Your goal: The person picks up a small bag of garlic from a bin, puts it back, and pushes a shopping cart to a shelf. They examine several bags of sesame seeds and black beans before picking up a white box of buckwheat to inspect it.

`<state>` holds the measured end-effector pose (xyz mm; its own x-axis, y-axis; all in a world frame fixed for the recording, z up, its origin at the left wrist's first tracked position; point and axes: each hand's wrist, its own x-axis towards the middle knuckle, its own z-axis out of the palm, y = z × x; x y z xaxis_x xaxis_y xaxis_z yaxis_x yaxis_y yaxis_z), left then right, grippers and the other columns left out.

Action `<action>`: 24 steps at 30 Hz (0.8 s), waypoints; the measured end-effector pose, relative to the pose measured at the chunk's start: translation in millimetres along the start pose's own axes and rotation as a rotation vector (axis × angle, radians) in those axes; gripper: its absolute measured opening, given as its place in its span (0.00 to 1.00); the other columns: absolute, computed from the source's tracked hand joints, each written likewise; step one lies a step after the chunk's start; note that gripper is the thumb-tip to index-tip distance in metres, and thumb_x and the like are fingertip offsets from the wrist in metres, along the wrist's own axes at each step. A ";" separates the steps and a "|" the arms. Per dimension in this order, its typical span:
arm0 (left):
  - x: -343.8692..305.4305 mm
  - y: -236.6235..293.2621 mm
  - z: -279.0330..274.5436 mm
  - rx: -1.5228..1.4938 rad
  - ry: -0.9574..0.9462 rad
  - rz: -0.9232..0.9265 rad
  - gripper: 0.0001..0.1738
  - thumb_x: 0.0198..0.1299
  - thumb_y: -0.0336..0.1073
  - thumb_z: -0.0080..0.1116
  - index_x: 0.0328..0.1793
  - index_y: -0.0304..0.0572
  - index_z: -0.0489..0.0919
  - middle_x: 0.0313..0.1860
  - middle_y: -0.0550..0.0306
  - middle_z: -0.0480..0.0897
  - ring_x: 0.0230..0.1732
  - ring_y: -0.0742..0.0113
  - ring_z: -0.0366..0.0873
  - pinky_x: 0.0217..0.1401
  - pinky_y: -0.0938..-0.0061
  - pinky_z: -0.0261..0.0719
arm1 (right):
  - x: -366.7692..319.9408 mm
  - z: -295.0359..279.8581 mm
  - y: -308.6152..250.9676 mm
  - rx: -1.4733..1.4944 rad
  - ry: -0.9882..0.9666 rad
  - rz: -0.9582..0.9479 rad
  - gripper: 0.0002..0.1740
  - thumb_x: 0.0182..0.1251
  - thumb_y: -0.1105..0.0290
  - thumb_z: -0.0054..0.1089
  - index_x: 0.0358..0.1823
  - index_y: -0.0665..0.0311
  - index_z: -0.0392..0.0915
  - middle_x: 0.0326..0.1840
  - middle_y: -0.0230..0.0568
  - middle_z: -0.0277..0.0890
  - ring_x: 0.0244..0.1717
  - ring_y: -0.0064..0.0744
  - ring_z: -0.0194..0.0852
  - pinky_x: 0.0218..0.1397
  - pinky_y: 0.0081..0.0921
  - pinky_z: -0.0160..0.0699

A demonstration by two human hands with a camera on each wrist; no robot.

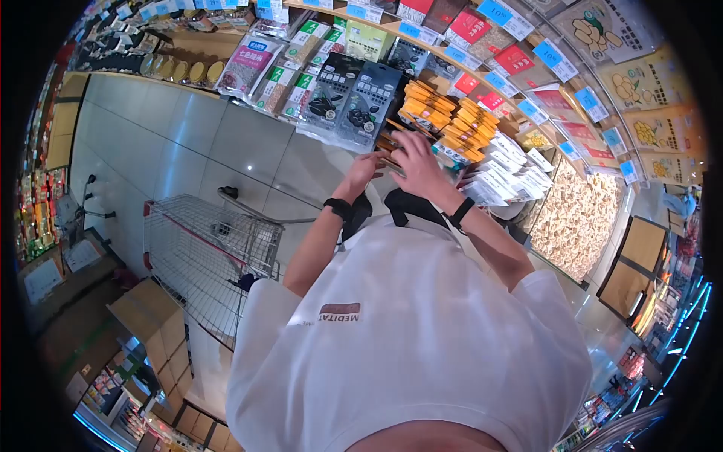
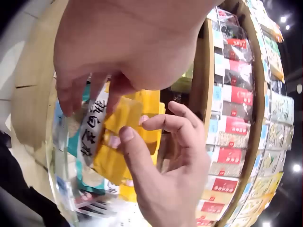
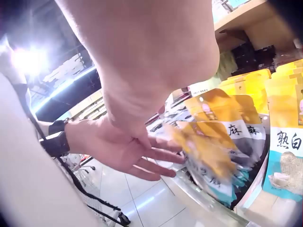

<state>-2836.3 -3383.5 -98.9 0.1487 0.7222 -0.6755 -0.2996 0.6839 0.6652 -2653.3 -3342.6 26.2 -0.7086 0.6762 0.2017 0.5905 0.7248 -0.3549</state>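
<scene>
My left hand (image 1: 361,172) reaches to the front row of yellow-topped pouches of white sesame, its fingers (image 3: 154,163) fairly straight beside a blurred, tilted pouch (image 3: 208,156). In the left wrist view, that hand's fingers lie along a pouch (image 2: 94,118) with black lettering on its white side. My right hand (image 1: 423,167) is over the same row. Its thumb and bent index finger stand slightly apart at the yellow top of a pouch (image 2: 111,163). In the right wrist view, the right fingers are hidden behind the wrist.
More yellow pouches (image 1: 467,128) and white packets (image 1: 504,173) stand to the right. Dark grey bags (image 1: 369,98) lie to the left. Tiered shelves with price tags (image 1: 456,54) rise behind. A wire shopping cart (image 1: 207,248) stands on the tiled floor at the left.
</scene>
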 end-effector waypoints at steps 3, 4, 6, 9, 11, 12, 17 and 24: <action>21.5 -16.5 -1.4 0.029 -0.094 0.103 0.24 0.69 0.34 0.50 0.69 0.37 0.76 0.62 0.44 0.81 0.65 0.50 0.78 0.66 0.50 0.77 | -21.8 40.0 -0.3 -0.025 -0.167 -0.108 0.15 0.56 0.64 0.69 0.40 0.64 0.79 0.55 0.45 0.77 0.62 0.47 0.74 0.68 0.40 0.74; 33.3 -27.0 -6.6 0.491 -0.099 0.408 0.26 0.65 0.34 0.53 0.70 0.38 0.75 0.63 0.42 0.80 0.67 0.47 0.76 0.68 0.50 0.76 | -26.4 43.5 -8.8 -0.027 -0.150 -0.135 0.11 0.57 0.67 0.64 0.38 0.66 0.79 0.45 0.46 0.79 0.52 0.47 0.80 0.57 0.38 0.81; 41.5 -38.0 -10.5 1.059 -0.059 0.716 0.34 0.57 0.32 0.56 0.74 0.41 0.73 0.70 0.42 0.76 0.72 0.41 0.70 0.70 0.50 0.74 | -29.7 53.2 -16.1 0.076 -0.303 0.082 0.11 0.58 0.68 0.63 0.38 0.67 0.79 0.45 0.49 0.79 0.52 0.50 0.80 0.55 0.41 0.81; 27.3 -32.7 -9.0 1.355 -0.082 0.684 0.36 0.58 0.30 0.54 0.77 0.43 0.69 0.75 0.49 0.72 0.71 0.43 0.71 0.71 0.49 0.73 | -32.1 69.9 -3.4 0.158 -0.342 0.290 0.15 0.60 0.70 0.60 0.46 0.70 0.79 0.46 0.56 0.79 0.52 0.59 0.79 0.53 0.49 0.81; 11.8 -28.1 -2.1 1.464 -0.078 0.633 0.35 0.59 0.28 0.53 0.77 0.43 0.69 0.75 0.46 0.71 0.71 0.42 0.72 0.71 0.50 0.73 | -26.8 77.0 9.0 0.169 -0.041 0.375 0.22 0.60 0.69 0.61 0.57 0.68 0.77 0.48 0.58 0.81 0.51 0.62 0.80 0.56 0.50 0.81; 5.6 -26.4 1.3 1.575 -0.074 0.577 0.35 0.59 0.27 0.52 0.77 0.42 0.68 0.76 0.44 0.69 0.70 0.40 0.73 0.72 0.52 0.73 | -22.4 77.0 18.1 0.216 -0.092 0.436 0.29 0.61 0.68 0.62 0.66 0.64 0.72 0.52 0.60 0.81 0.54 0.65 0.79 0.58 0.50 0.80; 1.4 -24.6 10.3 1.617 -0.124 0.451 0.37 0.59 0.26 0.53 0.79 0.43 0.65 0.77 0.45 0.68 0.63 0.36 0.79 0.64 0.50 0.80 | -8.8 80.9 54.3 0.232 0.018 0.566 0.26 0.61 0.66 0.65 0.61 0.63 0.75 0.54 0.58 0.82 0.55 0.62 0.80 0.57 0.49 0.80; 0.2 -15.8 14.4 1.602 -0.143 0.393 0.38 0.58 0.26 0.54 0.79 0.40 0.63 0.77 0.42 0.67 0.63 0.32 0.78 0.63 0.48 0.80 | -12.8 75.7 45.2 0.221 -0.195 0.654 0.15 0.62 0.66 0.63 0.48 0.64 0.83 0.43 0.53 0.86 0.48 0.57 0.84 0.52 0.46 0.83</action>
<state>-2818.0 -3392.7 -104.9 0.4106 0.8068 -0.4248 0.8620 -0.1916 0.4694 -2646.8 -3328.5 -61.6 -0.3044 0.9120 -0.2749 0.8406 0.1214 -0.5278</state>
